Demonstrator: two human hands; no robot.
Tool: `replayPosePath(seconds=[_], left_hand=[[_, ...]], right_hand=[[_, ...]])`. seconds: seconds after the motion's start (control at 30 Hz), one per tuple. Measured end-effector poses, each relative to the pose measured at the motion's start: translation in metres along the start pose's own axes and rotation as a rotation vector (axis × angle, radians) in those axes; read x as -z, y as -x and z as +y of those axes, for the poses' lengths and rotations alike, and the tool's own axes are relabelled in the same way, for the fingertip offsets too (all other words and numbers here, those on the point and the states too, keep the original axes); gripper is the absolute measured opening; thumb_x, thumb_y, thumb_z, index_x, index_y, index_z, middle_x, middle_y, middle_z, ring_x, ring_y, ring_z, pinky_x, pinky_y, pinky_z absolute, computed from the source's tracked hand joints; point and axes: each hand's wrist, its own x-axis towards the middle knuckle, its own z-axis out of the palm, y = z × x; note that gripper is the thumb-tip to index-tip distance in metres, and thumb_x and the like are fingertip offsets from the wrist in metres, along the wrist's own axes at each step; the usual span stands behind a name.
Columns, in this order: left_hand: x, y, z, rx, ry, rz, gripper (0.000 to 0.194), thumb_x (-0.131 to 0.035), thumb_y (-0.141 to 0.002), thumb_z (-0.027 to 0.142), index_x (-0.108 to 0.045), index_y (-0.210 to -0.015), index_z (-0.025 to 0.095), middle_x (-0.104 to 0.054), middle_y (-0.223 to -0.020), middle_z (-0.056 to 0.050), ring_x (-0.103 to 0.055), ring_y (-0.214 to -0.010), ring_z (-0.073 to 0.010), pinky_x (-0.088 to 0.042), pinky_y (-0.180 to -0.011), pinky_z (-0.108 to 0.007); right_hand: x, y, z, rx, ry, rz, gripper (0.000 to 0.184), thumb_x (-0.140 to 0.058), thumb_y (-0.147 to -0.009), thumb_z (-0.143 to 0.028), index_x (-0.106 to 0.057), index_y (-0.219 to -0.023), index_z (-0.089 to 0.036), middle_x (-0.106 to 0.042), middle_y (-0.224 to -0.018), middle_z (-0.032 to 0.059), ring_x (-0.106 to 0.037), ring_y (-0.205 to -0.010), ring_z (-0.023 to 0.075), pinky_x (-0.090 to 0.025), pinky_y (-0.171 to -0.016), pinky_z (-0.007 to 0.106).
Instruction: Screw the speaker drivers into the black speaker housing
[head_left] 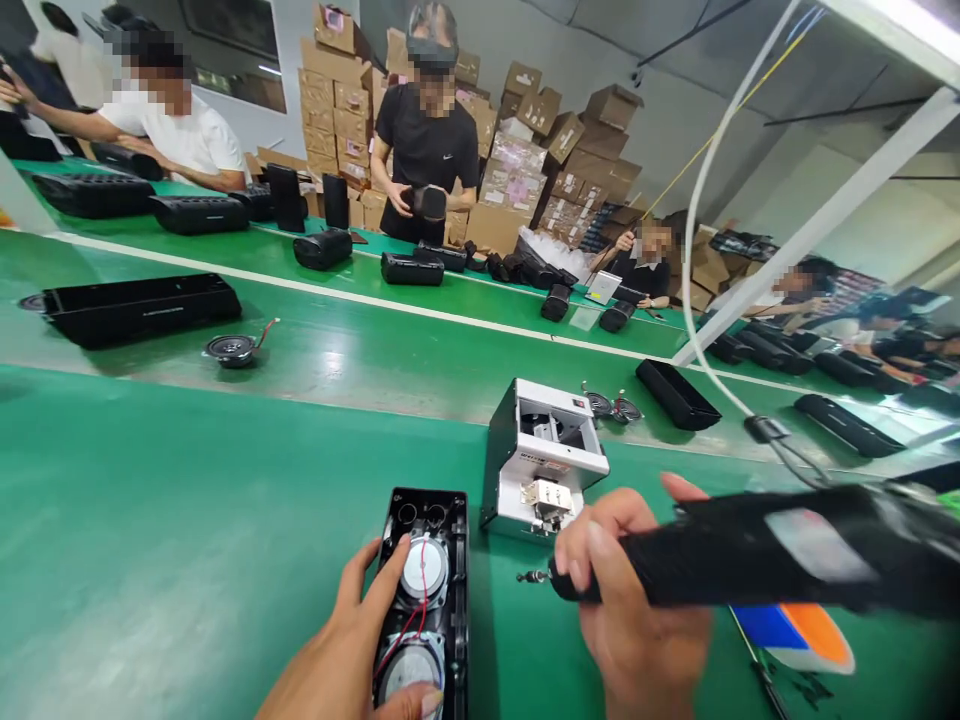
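Observation:
A black open speaker housing [424,590] lies on the green bench in front of me, with two round drivers and red wires inside. My left hand [360,640] grips its left side, thumb across the lower driver. My right hand [626,600] is wrapped round a black electric screwdriver [750,550], held level with its bit [529,577] pointing left, just right of the housing. A white screw feeder box [544,460] stands directly behind the bit.
A black speaker shell [139,308] and a loose driver [232,350] lie on the conveyor belt to the left; further shells [677,394] lie to the right. Several people work across the line before stacked cardboard boxes [517,160]. A white cable [697,250] hangs down to the screwdriver.

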Motion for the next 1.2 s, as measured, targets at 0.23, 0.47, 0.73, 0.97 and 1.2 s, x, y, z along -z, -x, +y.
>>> replayPosePath(seconds=[0.23, 0.47, 0.73, 0.97, 1.2], left_hand=[[0.010, 0.002, 0.016, 0.090, 0.061, -0.095, 0.117, -0.076, -0.078, 0.028, -0.022, -0.180, 0.046, -0.009, -0.192, 0.000, -0.073, -0.139, -0.0360, -0.060, -0.114, -0.047], [0.009, 0.002, 0.010, 0.071, 0.150, -0.146, 0.115, -0.073, -0.080, 0.028, -0.019, -0.181, 0.043, -0.002, -0.192, -0.001, -0.067, -0.147, -0.0338, -0.048, -0.130, -0.052], [0.011, 0.005, 0.010, 0.067, 0.134, -0.133, 0.115, -0.075, -0.081, 0.027, -0.020, -0.181, 0.041, -0.006, -0.192, -0.003, -0.060, -0.155, -0.0338, -0.049, -0.130, -0.051], [0.012, 0.004, 0.015, 0.078, 0.117, -0.103, 0.113, -0.076, -0.079, 0.026, -0.027, -0.180, 0.041, -0.012, -0.192, -0.003, -0.067, -0.147, -0.0327, -0.057, -0.120, -0.045], [0.009, 0.004, 0.012, 0.062, 0.147, -0.106, 0.114, -0.077, -0.079, 0.025, -0.027, -0.179, 0.043, -0.013, -0.191, -0.001, -0.069, -0.144, -0.0323, -0.057, -0.120, -0.043]], right_hand=[[-0.022, 0.038, -0.012, -0.042, -0.210, -0.130, 0.055, -0.068, -0.114, -0.019, -0.043, -0.154, -0.047, -0.056, -0.083, -0.0087, -0.058, -0.056, 0.0111, -0.054, -0.057, 0.029], [-0.031, 0.054, 0.018, -0.159, -0.210, -0.191, 0.055, -0.064, -0.114, -0.017, -0.043, -0.158, -0.041, -0.057, -0.090, -0.0062, -0.060, -0.064, 0.0107, -0.056, -0.059, 0.024], [-0.027, 0.067, 0.024, -0.230, -0.224, -0.200, 0.050, -0.063, -0.115, -0.016, -0.046, -0.154, -0.041, -0.055, -0.092, -0.0057, -0.060, -0.067, 0.0099, -0.057, -0.061, 0.023], [-0.023, 0.075, 0.035, -0.129, -0.105, -0.205, 0.054, -0.064, -0.112, -0.021, -0.040, -0.156, -0.041, -0.054, -0.088, -0.0055, -0.059, -0.063, 0.0139, -0.054, -0.058, 0.029], [-0.021, 0.075, 0.031, 0.003, -0.090, -0.332, 0.055, -0.059, -0.110, -0.014, -0.039, -0.151, -0.044, -0.052, -0.086, -0.0060, -0.057, -0.058, 0.0150, -0.044, -0.049, 0.027]])
